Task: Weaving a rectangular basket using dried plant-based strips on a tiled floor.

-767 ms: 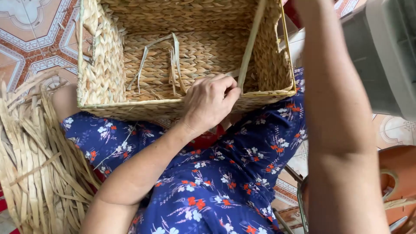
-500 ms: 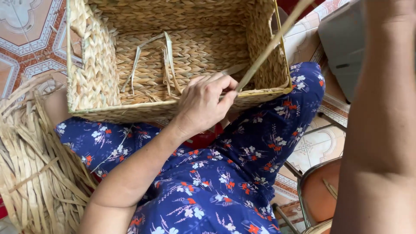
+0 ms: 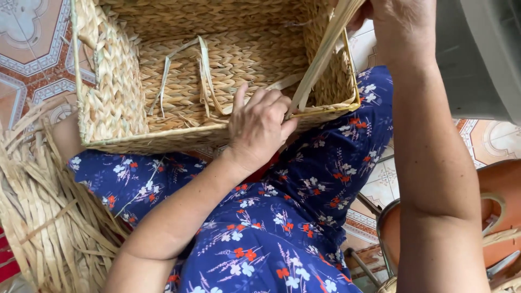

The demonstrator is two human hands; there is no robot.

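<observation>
A woven straw basket rests on my lap, its open side facing me. My left hand grips the basket's near rim, fingers curled over the edge where a flat pale straw strip comes out of the weave. My right hand is raised at the top of the view and pinches the upper end of that strip, holding it taut. Several loose strip ends lie inside the basket on its bottom.
A heap of dried straw strips lies at the left beside my leg. My lap is covered by blue flowered cloth. An orange-brown stool stands at the lower right, a grey object at the upper right, on patterned floor tiles.
My right hand has pulled the strip up and to the right, then come back nearer the basket's right corner. The left hand has stayed on the rim.
</observation>
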